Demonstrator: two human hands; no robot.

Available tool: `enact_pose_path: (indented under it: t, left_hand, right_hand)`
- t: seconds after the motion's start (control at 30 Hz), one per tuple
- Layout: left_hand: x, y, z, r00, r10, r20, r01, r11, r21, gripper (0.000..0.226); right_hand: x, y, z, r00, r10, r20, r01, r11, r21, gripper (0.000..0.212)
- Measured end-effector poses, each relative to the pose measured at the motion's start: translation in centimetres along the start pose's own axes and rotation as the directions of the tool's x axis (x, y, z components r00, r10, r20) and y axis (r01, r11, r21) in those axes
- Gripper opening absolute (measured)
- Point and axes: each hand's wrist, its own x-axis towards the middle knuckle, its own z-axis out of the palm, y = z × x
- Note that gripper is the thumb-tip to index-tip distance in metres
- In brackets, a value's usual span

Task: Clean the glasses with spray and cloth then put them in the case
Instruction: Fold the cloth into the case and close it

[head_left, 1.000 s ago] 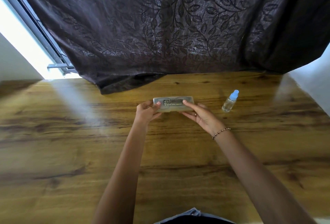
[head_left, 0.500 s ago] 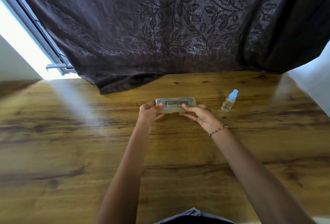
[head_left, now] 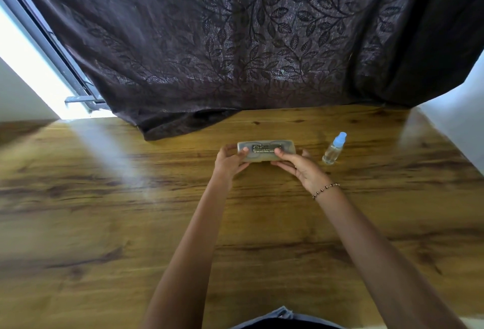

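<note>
Head view: L hand [head_left: 231,163] & R hand [head_left: 301,169] grips are pinching case [head_left: 263,155] ends; spray bottle [head_left: 333,150] is standing near R.

L hand [head_left: 230,162] pinch grip, case [head_left: 264,151] L end | R hand [head_left: 301,169] same, R end | both forearms fwd

I hold the case [head_left: 265,151] between the left hand [head_left: 230,162] at its left end and the right hand [head_left: 301,169] at its right. The spray bottle [head_left: 334,148] stands on the table [head_left: 104,224] just to the right, with the curtain [head_left: 235,53] behind.
</note>
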Motion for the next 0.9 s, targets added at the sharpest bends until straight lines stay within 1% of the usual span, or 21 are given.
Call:
enact_pose_path:
  t: [0.1,0.2,0.23,0.33,0.43,0.53,0.6,0.8,0.9]
  left_hand:
    - [0.4,0.0,1.6,0.999,0.015,-0.031,-0.014,0.999,0.035,0.036]
    - [1.1,-0.3,2.7,0.992,0.077,-0.098,-0.067,0.992,0.105,0.046]
    - [1.3,-0.4,2.9,0.99,0.089,-0.111,-0.076,0.99,0.121,0.047]
    - [1.9,-0.8,2.9,0.987,0.089,-0.135,-0.065,0.983,0.171,0.047]
    - [2.1,-1.5,2.8,0.984,0.077,-0.157,-0.045,0.979,0.2,0.047]
    - [2.2,-2.0,2.5,0.979,0.09,-0.181,-0.048,0.973,0.228,0.045]
    - [2.2,-2.0,2.3,0.978,0.1,-0.184,-0.056,0.971,0.233,0.045]
    - [2.1,-1.9,2.2,0.976,0.143,-0.162,-0.088,0.949,0.302,0.049]
    - [2.0,-2.1,2.1,0.975,0.166,-0.147,-0.112,0.94,0.321,0.054]
  right_hand:
    - [0.5,-0.1,-0.8,0.996,-0.047,-0.069,0.045,0.998,-0.034,0.045]
    - [0.8,0.0,-1.5,0.981,-0.109,-0.163,0.086,0.987,-0.139,0.049]
    - [0.9,0.1,-1.7,0.975,-0.131,-0.182,0.098,0.978,-0.183,0.047]
    - [1.4,0.6,-2.3,0.955,-0.196,-0.221,0.125,0.947,-0.297,0.025]
    - [2.0,1.0,-2.4,0.933,-0.243,-0.265,0.125,0.91,-0.395,0.029]
    - [2.2,1.1,-2.5,0.922,-0.274,-0.273,0.116,0.869,-0.481,0.025]
    - [2.3,1.2,-2.6,0.916,-0.291,-0.277,0.119,0.854,-0.506,0.024]
    - [2.2,1.4,-2.6,0.891,-0.326,-0.316,0.132,0.852,-0.507,0.035]
    - [1.9,1.4,-3.0,0.875,-0.355,-0.329,0.148,0.843,-0.517,0.029]
